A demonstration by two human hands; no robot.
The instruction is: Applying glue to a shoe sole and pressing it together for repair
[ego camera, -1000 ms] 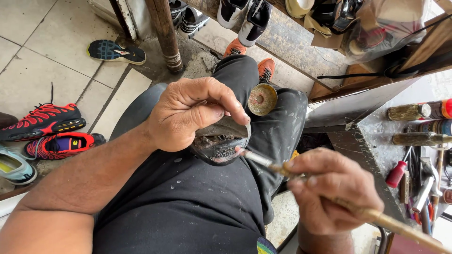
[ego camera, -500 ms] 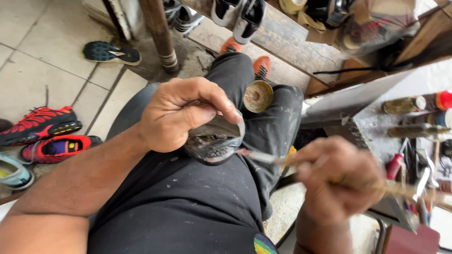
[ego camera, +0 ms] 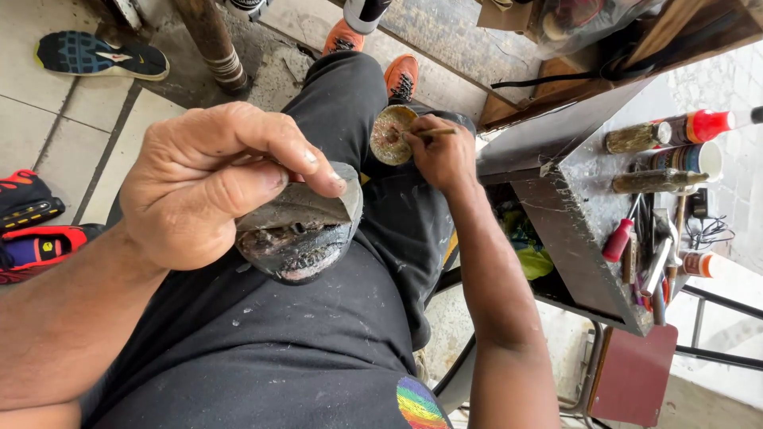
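Right hand [ego camera: 442, 155] now at glue tin [ego camera: 391, 135]

One head camera is looking steeply down, close over the lap. It's facing forward past the knees, taking in the floor [ego camera: 48, 119] leftward and workbench [ego camera: 572, 183] rightward.

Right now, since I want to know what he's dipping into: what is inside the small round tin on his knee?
Inside the tin, a crusty brownish-yellow residue shows, with the brush tip in it, held by the right hand. Its bottom is covered.
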